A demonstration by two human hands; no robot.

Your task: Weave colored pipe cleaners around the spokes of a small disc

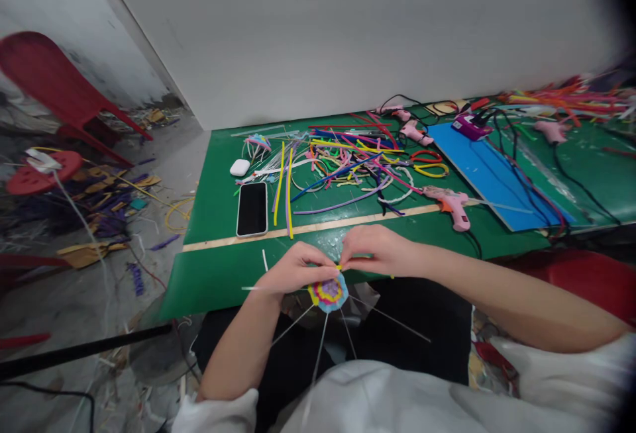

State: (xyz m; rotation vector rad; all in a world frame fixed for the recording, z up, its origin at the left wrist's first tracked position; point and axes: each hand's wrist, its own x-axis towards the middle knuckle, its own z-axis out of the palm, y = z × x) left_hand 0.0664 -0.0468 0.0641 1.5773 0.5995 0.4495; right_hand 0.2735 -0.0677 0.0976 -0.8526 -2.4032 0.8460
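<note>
A small round weave of pipe cleaners [328, 292], ringed in purple, yellow, pink and light blue, hangs over my lap at the table's front edge. Thin pale spokes [322, 347] stick out from it to several sides. My left hand [298, 267] pinches the weave at its upper rim. Close beside it, the fingertips of my right hand [370, 252] are pressed together on a yellow pipe cleaner [339, 267] at the same rim. Most of that yellow strand is hidden by the fingers.
On the green table [218, 274] lie a phone [252, 209], a white case [240, 167], loose pipe cleaners [342, 161], scissors [431, 169] and a pink glue gun [453, 205]. A blue board [497, 181] carries a purple power strip [472, 126] with cables. Another woven piece [258, 144] sits behind.
</note>
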